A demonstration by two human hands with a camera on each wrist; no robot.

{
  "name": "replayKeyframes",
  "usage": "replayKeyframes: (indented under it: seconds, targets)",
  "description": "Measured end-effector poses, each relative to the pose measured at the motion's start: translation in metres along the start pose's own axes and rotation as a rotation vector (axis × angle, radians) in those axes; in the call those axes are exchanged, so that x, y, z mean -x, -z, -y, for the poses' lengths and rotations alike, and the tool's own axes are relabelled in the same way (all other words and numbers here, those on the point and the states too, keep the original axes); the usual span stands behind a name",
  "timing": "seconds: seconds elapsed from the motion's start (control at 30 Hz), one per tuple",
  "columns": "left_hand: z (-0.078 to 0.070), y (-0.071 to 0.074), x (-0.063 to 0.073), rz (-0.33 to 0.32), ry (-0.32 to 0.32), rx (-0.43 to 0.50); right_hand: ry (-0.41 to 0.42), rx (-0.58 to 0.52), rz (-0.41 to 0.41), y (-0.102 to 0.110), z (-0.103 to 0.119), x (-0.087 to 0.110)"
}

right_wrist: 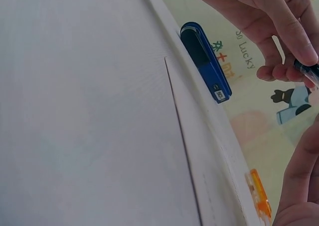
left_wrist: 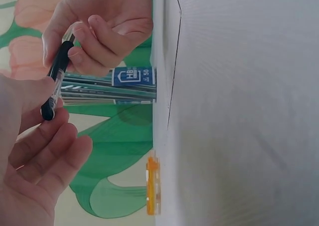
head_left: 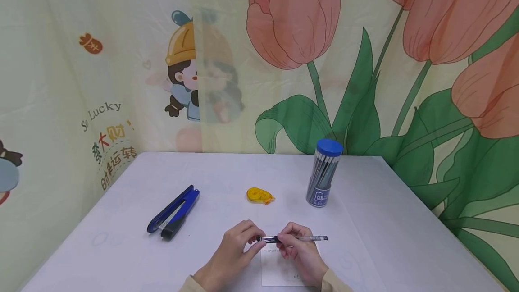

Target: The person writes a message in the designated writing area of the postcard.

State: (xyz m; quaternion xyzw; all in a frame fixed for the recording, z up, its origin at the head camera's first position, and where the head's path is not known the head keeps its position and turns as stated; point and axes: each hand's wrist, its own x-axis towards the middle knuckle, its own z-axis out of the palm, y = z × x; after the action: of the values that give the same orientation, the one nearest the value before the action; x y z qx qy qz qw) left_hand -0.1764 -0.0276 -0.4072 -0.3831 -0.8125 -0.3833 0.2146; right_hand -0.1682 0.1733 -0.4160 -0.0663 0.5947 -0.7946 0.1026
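Note:
A slim pen (head_left: 315,238) with a clear barrel and black parts lies level between the two hands, above a sheet of paper (head_left: 272,270). The left hand (head_left: 237,247) pinches its black left end between thumb and fingers. Around its black middle part, the right hand (head_left: 298,249) grips with thumb and curled fingers, and the barrel's far end sticks out to the right. In the left wrist view the pen (left_wrist: 61,61) runs slantwise from the right hand (left_wrist: 107,29) above to the left hand (left_wrist: 37,146) below. The sheet has small printed marks and is partly covered by the right hand.
A blue and black stapler (head_left: 175,213) lies on the white table (head_left: 101,238) at the left. Beyond the hands is a yellow correction tape (head_left: 259,195). A tub of pencils (head_left: 323,175) with a blue lid stands at the back right, before a printed curtain (head_left: 223,134).

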Motion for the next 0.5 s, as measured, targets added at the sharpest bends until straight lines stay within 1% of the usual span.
replayKeyframes:
  seconds: [0.13, 0.23, 0.4, 0.5]
  targets:
    - [-0.0001, 0.0007, -0.0005, -0.024, 0.010, -0.004, 0.017, 0.001, 0.006, 0.0012, 0.0008, 0.0007]
    - [0.0002, 0.0005, -0.0004, -0.057, 0.004, -0.017, 0.019, -0.006, -0.014, 0.0017, 0.0014, 0.0013]
    - [0.0016, -0.0004, 0.0001, -0.119, -0.001, -0.048, -0.011, -0.037, -0.105, -0.0001, 0.0022, 0.0015]
    - [0.0022, -0.0007, 0.0003, -0.141, 0.005, -0.058, -0.015, -0.055, -0.164, -0.0010, 0.0016, 0.0001]
